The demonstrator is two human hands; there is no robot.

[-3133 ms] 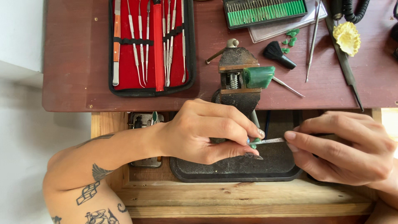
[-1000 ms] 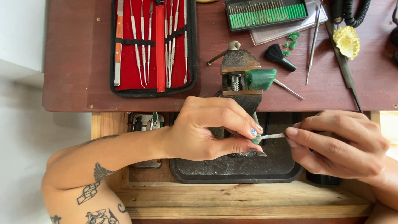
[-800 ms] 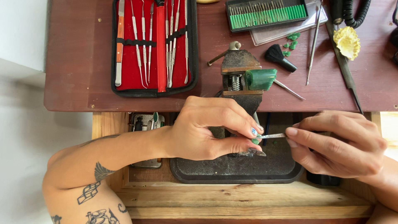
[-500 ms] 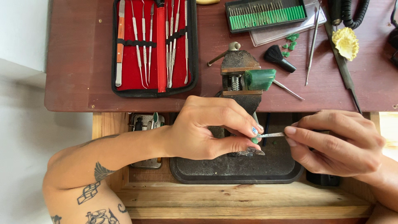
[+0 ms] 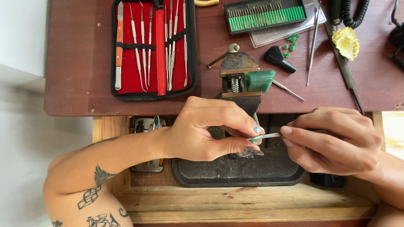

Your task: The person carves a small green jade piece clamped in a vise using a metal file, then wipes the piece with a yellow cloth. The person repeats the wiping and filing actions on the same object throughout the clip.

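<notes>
- Above the black tray, the left hand pinched a small green piece between thumb and fingertips, just below the bench vise.
- The right hand gripped a thin, flat metal file, its tip touching the piece.
- A red-lined black case held slender steel hand tools in rows.
- A dark box held green-shanked burs.
</notes>
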